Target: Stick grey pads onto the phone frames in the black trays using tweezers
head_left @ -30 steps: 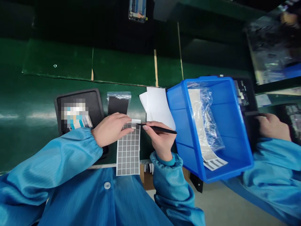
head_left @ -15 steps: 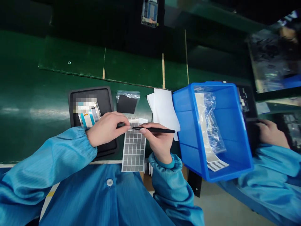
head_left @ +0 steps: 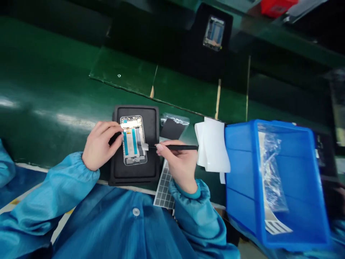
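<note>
The left hand point(head_left: 101, 145) grips a phone frame point(head_left: 133, 140) on a black tray point(head_left: 134, 176); the right hand point(head_left: 175, 163) pinches tweezers point(head_left: 175, 147), their tip at a small white label point(head_left: 145, 146), which seemingly needs pressing flat next.

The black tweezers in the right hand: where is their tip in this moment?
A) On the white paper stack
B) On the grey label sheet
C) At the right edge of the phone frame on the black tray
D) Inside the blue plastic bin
C. The tip of the black tweezers, held in the right hand, reaches the right edge of the phone frame on the black tray.
</note>
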Tool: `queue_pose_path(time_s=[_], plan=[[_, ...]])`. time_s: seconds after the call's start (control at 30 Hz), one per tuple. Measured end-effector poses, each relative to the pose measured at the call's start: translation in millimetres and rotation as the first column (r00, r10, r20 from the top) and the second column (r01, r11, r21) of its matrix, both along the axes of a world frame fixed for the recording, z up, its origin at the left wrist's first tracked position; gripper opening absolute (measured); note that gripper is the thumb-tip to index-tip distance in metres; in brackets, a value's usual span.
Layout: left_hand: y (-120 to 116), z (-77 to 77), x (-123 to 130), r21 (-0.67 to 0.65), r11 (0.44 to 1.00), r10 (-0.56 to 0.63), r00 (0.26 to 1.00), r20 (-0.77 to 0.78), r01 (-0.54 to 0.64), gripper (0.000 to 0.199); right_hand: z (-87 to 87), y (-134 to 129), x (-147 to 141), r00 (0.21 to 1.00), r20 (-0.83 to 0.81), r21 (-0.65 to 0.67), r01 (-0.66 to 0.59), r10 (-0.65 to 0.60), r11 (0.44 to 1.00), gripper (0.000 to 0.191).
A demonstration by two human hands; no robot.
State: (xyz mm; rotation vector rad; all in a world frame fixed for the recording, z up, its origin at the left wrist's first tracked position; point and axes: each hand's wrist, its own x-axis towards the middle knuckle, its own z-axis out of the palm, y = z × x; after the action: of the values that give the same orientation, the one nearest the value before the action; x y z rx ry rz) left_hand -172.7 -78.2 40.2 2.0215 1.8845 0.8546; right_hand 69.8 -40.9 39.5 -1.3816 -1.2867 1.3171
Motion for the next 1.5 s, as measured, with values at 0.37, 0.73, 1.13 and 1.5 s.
queue_pose_path(time_s=[0.37, 0.73, 1.13, 1.5], plan=[[-24, -36.6, 7, 0.026, 1.000, 0.014, 0.998, -0.063, -0.012, 0.032, -17.7, 34, -57, 0.986, 0.076, -0.059, -0.142, 0.147, 0.988, 0.022], [-23, -38.1, 4, 0.012, 1.000, 0.002, 0.999, -0.047, -0.002, 0.034, -17.9, 33, -60, 0.977, 0.157, -0.030, -0.142, 0.145, 0.989, 0.020], [-23, -37.7, 5, 0.005, 1.000, -0.002, 0.998, -0.069, 0.003, 0.033, -27.5, 31, -56, 0.965, 0.217, 0.005, -0.154, 0.149, 0.988, 0.023], [-22, -30.8, 5, 0.005, 1.000, -0.029, 0.987, -0.155, 0.031, 0.034, -22.9, 31, -58, 0.963, 0.220, 0.030, -0.164, 0.153, 0.986, 0.019]])
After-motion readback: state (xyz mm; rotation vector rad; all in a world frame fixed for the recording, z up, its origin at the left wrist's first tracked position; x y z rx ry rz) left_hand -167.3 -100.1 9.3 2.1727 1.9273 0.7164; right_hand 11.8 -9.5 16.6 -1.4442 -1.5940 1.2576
